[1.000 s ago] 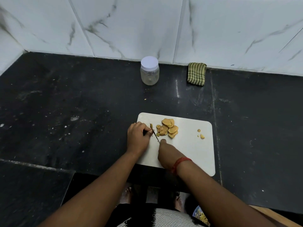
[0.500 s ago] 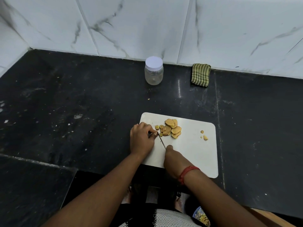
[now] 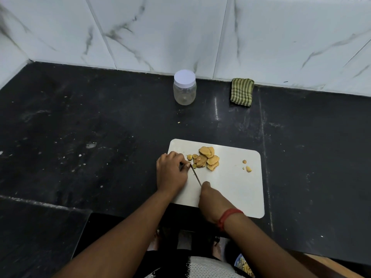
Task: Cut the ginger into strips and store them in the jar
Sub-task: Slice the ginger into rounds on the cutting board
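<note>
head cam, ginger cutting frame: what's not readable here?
- Knife handle: hidden inside the right hand.
- What the left hand pins at the blade: covered by its curled fingers.
- Jar: lid on; contents too small and hazy to tell.
- Specks on the board: too small to tell peel from ginger.
- Ginger slices overlap, so no count.

Dim, soft overhead light, wide-angle distortion

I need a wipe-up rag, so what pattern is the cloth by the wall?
Green and pale stripes, seen in the head view: the cloth.
</note>
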`<state>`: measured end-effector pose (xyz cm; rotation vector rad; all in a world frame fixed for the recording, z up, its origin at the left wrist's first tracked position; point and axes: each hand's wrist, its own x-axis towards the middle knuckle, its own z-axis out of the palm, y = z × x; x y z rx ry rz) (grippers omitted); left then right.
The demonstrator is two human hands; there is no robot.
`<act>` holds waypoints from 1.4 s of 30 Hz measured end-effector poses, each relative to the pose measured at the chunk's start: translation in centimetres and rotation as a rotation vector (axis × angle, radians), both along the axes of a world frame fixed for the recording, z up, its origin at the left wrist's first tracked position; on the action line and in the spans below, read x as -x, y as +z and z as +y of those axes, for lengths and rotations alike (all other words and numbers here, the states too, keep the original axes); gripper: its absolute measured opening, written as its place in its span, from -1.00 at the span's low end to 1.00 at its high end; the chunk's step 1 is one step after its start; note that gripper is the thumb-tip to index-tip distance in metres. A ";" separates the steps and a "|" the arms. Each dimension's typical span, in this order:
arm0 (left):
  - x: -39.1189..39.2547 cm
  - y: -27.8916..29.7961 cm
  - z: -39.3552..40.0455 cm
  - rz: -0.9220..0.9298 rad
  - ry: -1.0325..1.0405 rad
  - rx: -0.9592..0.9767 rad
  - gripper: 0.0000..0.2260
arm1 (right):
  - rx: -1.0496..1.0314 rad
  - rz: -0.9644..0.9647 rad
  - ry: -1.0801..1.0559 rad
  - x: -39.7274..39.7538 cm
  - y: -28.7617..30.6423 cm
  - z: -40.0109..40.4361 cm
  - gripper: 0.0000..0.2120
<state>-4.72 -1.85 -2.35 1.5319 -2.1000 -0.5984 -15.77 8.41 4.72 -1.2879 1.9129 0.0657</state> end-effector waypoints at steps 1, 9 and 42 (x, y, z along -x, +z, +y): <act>0.0 0.0 -0.1 0.007 0.009 0.004 -0.81 | 0.006 0.000 0.012 0.1 0.1 0.6 -0.67; -0.4 0.1 0.0 0.050 -0.026 -0.041 -0.88 | 0.071 -0.103 0.015 1.1 0.5 1.9 -0.96; -1.3 0.5 0.7 -0.118 -0.062 0.016 -0.87 | 0.144 -0.228 -0.140 1.4 1.6 1.8 -0.94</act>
